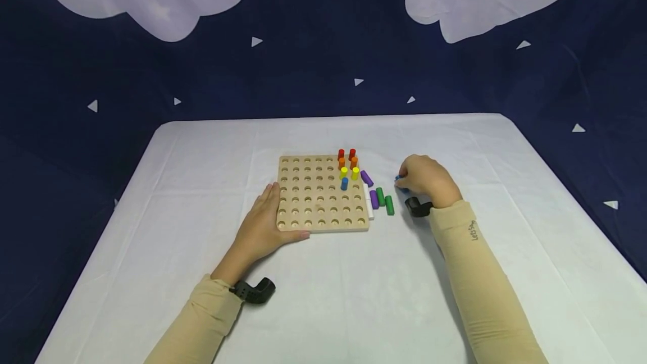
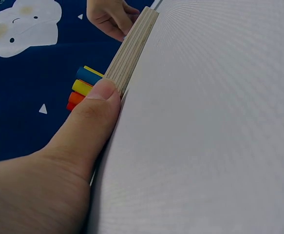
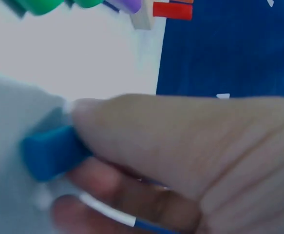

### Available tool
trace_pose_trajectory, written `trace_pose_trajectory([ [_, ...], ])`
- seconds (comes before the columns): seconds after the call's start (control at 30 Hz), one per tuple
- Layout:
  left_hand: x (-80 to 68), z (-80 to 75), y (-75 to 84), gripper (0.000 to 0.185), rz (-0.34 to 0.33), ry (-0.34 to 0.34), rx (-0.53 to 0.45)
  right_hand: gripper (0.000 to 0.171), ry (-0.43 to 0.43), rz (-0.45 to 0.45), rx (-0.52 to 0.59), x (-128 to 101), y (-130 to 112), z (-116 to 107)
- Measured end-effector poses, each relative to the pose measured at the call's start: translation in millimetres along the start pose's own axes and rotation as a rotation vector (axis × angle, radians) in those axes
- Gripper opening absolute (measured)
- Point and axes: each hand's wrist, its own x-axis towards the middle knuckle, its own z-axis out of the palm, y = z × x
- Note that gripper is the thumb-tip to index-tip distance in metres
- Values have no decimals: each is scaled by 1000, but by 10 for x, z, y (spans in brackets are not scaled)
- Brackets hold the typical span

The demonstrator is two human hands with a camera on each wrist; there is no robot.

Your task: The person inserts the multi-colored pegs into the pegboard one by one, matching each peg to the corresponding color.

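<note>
A wooden pegboard (image 1: pixel 313 194) with rows of round holes lies on the white table. Pairs of red (image 1: pixel 341 154), orange (image 1: pixel 341 164) and yellow pegs (image 1: pixel 355 173) stand in its far right holes, with one blue peg (image 1: pixel 344 184) in front of them. My left hand (image 1: pixel 263 222) rests against the board's near left corner, fingers straight along the left side, thumb (image 2: pixel 100 97) pressing the front edge. To the right of the board, my right hand (image 1: pixel 427 177) pinches another blue peg (image 3: pixel 54 152) between thumb and fingers, low over the table.
Loose purple (image 1: pixel 367 178), white (image 1: pixel 367 192) and green pegs (image 1: pixel 389 205) lie beside the board's right edge, between it and my right hand. The white-covered table (image 1: pixel 323 296) meets a dark blue cloth (image 1: pixel 303 83) with clouds and triangles behind it.
</note>
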Motion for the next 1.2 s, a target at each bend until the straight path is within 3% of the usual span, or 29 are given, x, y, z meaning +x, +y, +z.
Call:
trace_pose_trajectory([
  [0.4, -10, -3, 1, 137, -18, -5, 9, 26, 173, -75, 110, 71, 22, -9],
  [0.57, -14, -9, 8, 138, -18, -2, 5, 21, 211, -121, 210, 85, -12, 3],
  [0.73, -14, -12, 11, 138, -19, -4, -2, 16, 193, -236, 288, 40, -139, 11],
  [0.87, -13, -13, 10, 138, -19, -3, -3, 14, 166, -300, 285, -3, -274, 16],
  [1.2, -6, -12, 12, 138, -14, -7, -4, 14, 159, -358, 239, -39, -454, 122],
])
